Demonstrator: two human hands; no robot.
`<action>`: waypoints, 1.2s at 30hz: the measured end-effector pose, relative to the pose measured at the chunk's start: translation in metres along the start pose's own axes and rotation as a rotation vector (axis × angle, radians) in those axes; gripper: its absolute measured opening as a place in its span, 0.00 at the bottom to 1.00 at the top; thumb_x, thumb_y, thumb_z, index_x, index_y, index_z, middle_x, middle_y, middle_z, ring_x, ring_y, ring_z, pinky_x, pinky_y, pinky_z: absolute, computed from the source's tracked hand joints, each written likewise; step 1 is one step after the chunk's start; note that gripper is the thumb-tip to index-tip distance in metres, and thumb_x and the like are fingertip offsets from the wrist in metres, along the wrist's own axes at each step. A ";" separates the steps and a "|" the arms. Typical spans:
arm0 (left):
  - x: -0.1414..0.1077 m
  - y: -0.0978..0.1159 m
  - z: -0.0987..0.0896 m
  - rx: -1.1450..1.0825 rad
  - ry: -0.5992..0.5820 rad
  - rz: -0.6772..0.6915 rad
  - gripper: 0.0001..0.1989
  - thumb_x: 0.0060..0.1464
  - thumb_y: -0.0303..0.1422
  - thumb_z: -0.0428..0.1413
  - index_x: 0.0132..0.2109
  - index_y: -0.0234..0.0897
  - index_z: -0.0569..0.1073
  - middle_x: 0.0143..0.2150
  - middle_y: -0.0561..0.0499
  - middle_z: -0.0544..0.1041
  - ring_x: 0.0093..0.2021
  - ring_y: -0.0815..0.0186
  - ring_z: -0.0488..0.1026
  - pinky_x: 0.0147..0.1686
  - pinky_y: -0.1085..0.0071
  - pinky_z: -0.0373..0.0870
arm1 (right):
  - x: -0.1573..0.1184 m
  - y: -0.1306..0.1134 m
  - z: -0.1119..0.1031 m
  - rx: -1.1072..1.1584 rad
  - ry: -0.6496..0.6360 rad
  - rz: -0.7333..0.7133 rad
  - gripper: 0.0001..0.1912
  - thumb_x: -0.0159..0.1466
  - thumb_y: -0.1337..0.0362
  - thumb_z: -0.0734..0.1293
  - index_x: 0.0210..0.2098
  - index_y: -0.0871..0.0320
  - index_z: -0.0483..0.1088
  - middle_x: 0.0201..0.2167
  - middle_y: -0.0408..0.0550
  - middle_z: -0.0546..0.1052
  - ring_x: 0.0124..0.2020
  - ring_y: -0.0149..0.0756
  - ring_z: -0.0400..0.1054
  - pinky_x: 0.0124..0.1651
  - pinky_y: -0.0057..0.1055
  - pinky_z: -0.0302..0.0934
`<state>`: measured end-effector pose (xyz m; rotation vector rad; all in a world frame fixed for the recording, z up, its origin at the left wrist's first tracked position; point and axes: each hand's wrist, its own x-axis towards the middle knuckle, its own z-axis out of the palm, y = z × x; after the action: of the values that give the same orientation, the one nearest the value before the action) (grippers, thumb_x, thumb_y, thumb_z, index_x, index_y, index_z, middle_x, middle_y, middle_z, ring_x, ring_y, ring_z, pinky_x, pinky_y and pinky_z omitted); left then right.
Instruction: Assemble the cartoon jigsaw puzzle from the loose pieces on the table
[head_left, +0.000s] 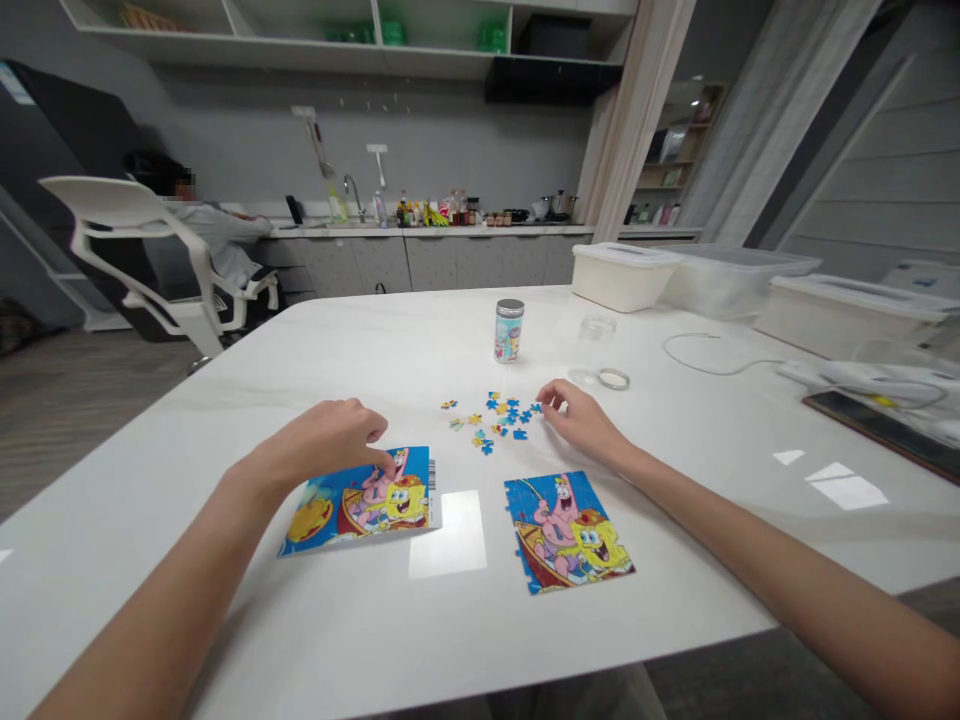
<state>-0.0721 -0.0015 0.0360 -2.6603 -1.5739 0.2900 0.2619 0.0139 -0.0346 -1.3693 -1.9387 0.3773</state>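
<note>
My left hand (346, 440) rests over the top edge of a picture sheet (360, 505) showing cartoon figures in a boat, its thumb and fingers apart. Right of the sheet lies a partly assembled puzzle (570, 535) with the same figures and an uneven left edge. Several loose puzzle pieces (512, 412), mostly blue and yellow, are scattered beyond both. My right hand (570, 415) is at the right side of these pieces, fingertips bent down by a blue piece (535, 408); whether it grips that piece is unclear. A printed can (509, 332) with a metal lid stands upright behind the pieces.
A clear jar (598, 340) and a ring-shaped lid (613, 379) are right of the can. Storage boxes (626, 275), a white cable (697, 368) and a dark phone-like object (885, 430) lie along the right. A person (217, 235) sits at the back left beside a white chair (135, 240).
</note>
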 end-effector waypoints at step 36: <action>0.009 0.006 0.011 0.031 -0.087 0.030 0.27 0.56 0.54 0.43 0.24 0.39 0.70 0.26 0.45 0.74 0.25 0.62 0.69 0.23 0.68 0.56 | 0.072 -0.030 0.032 -0.345 -0.459 -0.200 0.09 0.57 0.70 0.66 0.36 0.62 0.77 0.36 0.51 0.76 0.34 0.35 0.70 0.38 0.25 0.60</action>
<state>-0.0645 0.0027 0.0228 -2.6848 -1.5395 0.4329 0.2061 0.0726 -0.0109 -1.3646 -2.5934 0.2861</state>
